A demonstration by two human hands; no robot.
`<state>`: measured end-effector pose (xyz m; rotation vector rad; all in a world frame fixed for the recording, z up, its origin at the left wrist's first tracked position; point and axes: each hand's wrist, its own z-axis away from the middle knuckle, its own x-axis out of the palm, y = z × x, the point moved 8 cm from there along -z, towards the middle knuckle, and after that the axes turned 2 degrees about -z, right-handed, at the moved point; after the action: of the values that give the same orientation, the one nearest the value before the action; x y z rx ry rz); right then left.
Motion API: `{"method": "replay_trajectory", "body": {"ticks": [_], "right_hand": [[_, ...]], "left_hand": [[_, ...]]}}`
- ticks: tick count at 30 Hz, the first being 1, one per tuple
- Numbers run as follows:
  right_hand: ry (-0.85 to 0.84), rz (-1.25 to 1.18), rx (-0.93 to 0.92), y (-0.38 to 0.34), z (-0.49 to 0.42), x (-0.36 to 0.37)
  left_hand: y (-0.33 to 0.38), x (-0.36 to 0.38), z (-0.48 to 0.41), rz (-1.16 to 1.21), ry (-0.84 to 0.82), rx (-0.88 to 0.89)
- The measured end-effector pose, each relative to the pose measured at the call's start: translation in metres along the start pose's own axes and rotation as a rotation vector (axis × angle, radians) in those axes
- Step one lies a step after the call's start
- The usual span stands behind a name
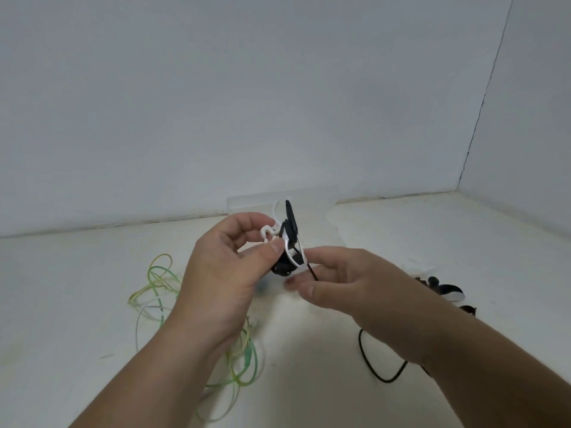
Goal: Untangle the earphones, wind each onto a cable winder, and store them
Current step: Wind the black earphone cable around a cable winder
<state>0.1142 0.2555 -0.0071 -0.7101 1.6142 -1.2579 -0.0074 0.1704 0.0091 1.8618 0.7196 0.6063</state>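
Two bare hands meet above a white table (pixel 92 304), caught mid-task. The left hand (pixel 222 273) pinches a white cable winder (pixel 267 234) between thumb tip and forefinger, its other fingers curled in behind; black earphone cable (pixel 290 220) is wrapped in turns round the winder, which stands up just past those fingertips and tilts a little to the right. The right hand (pixel 349 291) comes in from the other side, thumb and fingertips closed on a free strand of the same black cable just below the winder, so that the two sets of fingertips sit close together with the winder between them; whether the right fingertips also touch the winder itself cannot be told. From the right fingers the strand drops out of sight behind the palm and shows again under the wrist, where it lies in a loose black loop on the table. Below and to the left of the left fingers, partly hidden by that forearm, green-and-yellow earphones (pixel 159 282) sprawl in slack, overlapping coils. Beyond the right knuckles, well clear of both hands, a second winder (pixel 452 292), black and white, lies flat on the table beside some small dark pieces too blurred to make out. Past the fingertips a plain pale wall (pixel 278 88) closes the scene.
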Motion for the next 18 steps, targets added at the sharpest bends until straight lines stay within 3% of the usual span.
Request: {"method": "replay_trajectory", "body": {"ticks": [6, 13, 18], "right_hand": [[0.319, 0.144, -0.003, 0.004, -0.001, -0.029], [0.061, 0.092, 0.064, 0.012, -0.003, 0.001], [0.06, 0.106, 0.069, 0.01, -0.003, 0.0]], "left_hand": [[0.002, 0.0, 0.002, -0.035, 0.009, 0.004], [-0.001, 0.005, 0.005, -0.082, -0.019, -0.004], [-0.003, 0.008, 0.004, -0.122, -0.053, 0.007]]}}
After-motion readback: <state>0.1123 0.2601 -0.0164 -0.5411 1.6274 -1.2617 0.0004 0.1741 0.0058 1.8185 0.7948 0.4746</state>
